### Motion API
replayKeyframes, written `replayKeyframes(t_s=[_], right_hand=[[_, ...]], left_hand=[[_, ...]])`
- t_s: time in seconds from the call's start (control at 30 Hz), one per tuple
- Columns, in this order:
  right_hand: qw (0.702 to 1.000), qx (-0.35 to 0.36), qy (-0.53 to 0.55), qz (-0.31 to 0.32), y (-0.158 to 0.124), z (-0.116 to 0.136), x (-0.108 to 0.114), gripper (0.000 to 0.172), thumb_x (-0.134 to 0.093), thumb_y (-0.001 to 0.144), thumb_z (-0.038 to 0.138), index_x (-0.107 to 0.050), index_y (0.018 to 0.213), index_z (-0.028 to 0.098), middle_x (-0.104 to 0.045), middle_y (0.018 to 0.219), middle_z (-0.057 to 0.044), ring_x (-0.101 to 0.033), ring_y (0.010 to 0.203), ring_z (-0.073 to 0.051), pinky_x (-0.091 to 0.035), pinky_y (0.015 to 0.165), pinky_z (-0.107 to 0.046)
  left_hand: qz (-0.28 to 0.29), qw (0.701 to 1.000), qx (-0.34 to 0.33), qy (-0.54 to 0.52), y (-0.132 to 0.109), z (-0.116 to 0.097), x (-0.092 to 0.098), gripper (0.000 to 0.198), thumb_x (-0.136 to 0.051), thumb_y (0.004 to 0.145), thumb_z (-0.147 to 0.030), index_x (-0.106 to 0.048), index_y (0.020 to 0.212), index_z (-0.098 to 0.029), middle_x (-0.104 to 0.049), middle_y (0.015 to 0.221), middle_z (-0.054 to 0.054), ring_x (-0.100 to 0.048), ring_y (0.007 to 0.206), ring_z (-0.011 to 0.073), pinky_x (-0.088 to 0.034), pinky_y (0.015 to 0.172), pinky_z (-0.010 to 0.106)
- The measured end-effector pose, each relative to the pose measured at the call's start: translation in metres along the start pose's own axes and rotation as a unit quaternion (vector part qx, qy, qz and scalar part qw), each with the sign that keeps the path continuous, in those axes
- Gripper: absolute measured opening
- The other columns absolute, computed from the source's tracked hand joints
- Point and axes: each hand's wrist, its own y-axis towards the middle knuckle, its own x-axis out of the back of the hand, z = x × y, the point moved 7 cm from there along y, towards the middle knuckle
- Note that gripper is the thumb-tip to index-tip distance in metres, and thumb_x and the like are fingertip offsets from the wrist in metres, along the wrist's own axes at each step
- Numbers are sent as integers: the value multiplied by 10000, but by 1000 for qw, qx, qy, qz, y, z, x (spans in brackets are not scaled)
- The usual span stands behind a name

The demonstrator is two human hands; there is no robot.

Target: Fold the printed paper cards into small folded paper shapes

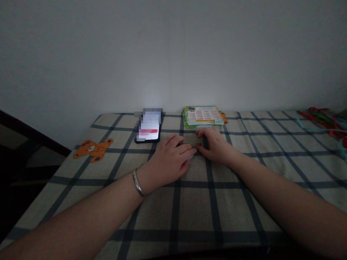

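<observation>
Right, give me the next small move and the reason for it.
I'd probably ease the bare left hand back slightly: it covers most of the small, brownish item, whose exposed end lies by the thumb of the bare right hand, which could perhaps then take it more easily.

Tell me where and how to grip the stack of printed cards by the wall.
Pinch the stack of rectangular green-and-white printed cards by its left and right edges, probably best from above: it lies flat with the pale, plain wall close behind, and its uneven edges suggest loose sheets.
</observation>
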Motion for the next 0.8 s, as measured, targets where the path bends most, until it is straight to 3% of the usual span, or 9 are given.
replayKeyframes(t_s=[0.2, 0.5, 0.8], right_hand=[[1000, -2, -7, 5, 0, -2, -2, 247, -582, 763, 223, -473, 984, 204, -589, 1094, -122, -529, 1034, -269, -415, 888, -421], [997, -4, -41, 62, 0, -3, -9, 239, -544, 790, 229, -476, 1017, 192, -556, 1205, -139, -486, 1132, -285, -348, 962, -448], [995, -28, -60, 74, 1, -3, -6, 215, -521, 793, 230, -479, 1003, 217, -588, 1184, -109, -505, 1125, -287, -303, 978, -474]], left_hand=[[15, 1000, -11, 11, 1, -5, -2, 369, -522, 905, -263, -562, 1268, -212, -619, 1213, 64, -443, 1212, 272, -279, 1116, 527], [44, 999, -9, 19, 2, -5, -6, 369, -476, 927, -285, -544, 1272, -174, -574, 1254, 92, -437, 1234, 261, -259, 1139, 493], [24, 1000, -9, 16, 2, -5, -3, 350, -505, 907, -263, -561, 1241, -174, -583, 1213, 97, -463, 1179, 261, -343, 1082, 468]])
